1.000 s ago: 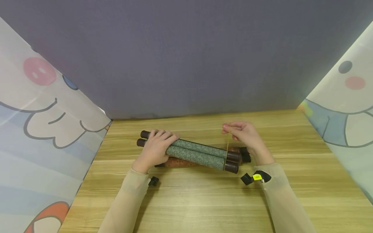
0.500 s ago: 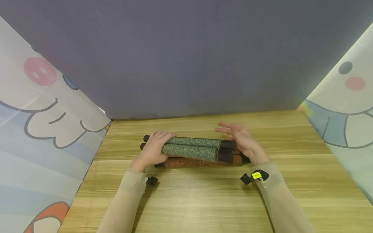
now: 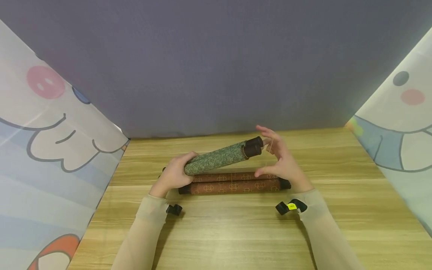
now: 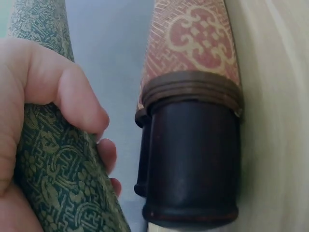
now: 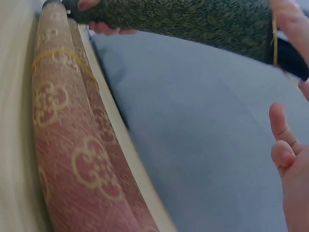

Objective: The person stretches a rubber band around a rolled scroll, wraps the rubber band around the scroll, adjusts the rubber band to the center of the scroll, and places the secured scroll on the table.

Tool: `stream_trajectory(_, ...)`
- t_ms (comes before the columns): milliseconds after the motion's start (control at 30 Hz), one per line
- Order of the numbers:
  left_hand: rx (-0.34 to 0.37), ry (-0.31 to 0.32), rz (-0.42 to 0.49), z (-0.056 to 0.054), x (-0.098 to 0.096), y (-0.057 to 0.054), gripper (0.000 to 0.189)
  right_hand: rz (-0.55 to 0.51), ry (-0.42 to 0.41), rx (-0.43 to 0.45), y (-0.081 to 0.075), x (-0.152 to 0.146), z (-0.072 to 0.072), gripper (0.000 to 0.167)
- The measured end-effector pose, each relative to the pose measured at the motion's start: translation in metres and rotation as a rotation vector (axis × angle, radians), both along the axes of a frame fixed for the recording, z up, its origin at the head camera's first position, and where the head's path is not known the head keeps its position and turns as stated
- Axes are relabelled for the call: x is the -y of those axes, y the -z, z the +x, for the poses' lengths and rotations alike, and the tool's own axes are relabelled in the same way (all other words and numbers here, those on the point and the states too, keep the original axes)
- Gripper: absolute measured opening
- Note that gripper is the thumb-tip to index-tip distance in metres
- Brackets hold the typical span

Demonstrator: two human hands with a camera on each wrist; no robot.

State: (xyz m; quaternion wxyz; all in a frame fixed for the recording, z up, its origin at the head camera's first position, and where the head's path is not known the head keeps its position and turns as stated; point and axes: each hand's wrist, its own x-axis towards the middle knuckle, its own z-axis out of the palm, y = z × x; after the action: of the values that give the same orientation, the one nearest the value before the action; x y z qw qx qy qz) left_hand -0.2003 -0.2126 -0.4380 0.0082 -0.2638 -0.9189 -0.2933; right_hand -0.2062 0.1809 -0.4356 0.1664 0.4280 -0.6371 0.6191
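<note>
A green brocade scroll [image 3: 216, 159] with dark end knobs is gripped by my left hand [image 3: 173, 172] near its left end, its right end raised. In the left wrist view, my fingers [image 4: 72, 94] curl round the green fabric. My right hand [image 3: 280, 161] is beside the raised end, thumb and fingers spread apart. A thin yellow band [image 5: 275, 41] runs round that end, with a finger of my right hand touching it. Below lies a red-brown scroll [image 3: 233, 186] with gold medallions and dark knobs, a yellow band round its middle.
The scrolls are over a wood-grain table [image 3: 222, 232]. A dark grey panel [image 3: 233, 75] stands behind the table. Cartoon-printed sheets [image 3: 33, 150] flank both sides. A black strap with a yellow tag [image 3: 292, 206] is on my right wrist.
The green scroll's right end has risen and swung away from me, uncovering more of the red-brown scroll. My right hand has gone from pinching the stretched band upward to spread fingers by the scroll's end.
</note>
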Motion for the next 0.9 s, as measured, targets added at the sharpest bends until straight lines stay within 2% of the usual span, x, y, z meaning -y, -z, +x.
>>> stream_trajectory(200, 0.016, -0.036, -0.065, 0.001, 0.003, -0.002, 0.086, 0.214, 0.160, -0.078, -0.011, -0.002, 0.005, 0.103)
stream_trajectory(367, 0.007, -0.088, -0.122, 0.002, 0.002, -0.007, 0.086, 0.392, 0.284, -0.205, -0.018, -0.002, 0.009, 0.092)
stream_trajectory(500, -0.034, -0.104, -0.184, 0.003, 0.000, -0.009, 0.084, 0.532, 0.350, -0.256, -0.021, -0.002, 0.013, 0.089)
stream_trajectory(600, -0.104, -0.101, -0.247, 0.004, -0.001, -0.010, 0.083, 0.614, 0.372, -0.233, -0.022, -0.002, 0.015, 0.094)
stream_trajectory(700, -0.164, -0.107, -0.299, 0.006, -0.003, -0.013, 0.084, 0.653, 0.373, -0.199, -0.021, -0.002, 0.016, 0.099)
stream_trajectory(900, -0.260, -0.133, -0.340, 0.007, -0.003, -0.014, 0.085, 0.635, 0.333, -0.183, -0.016, 0.000, 0.014, 0.092)
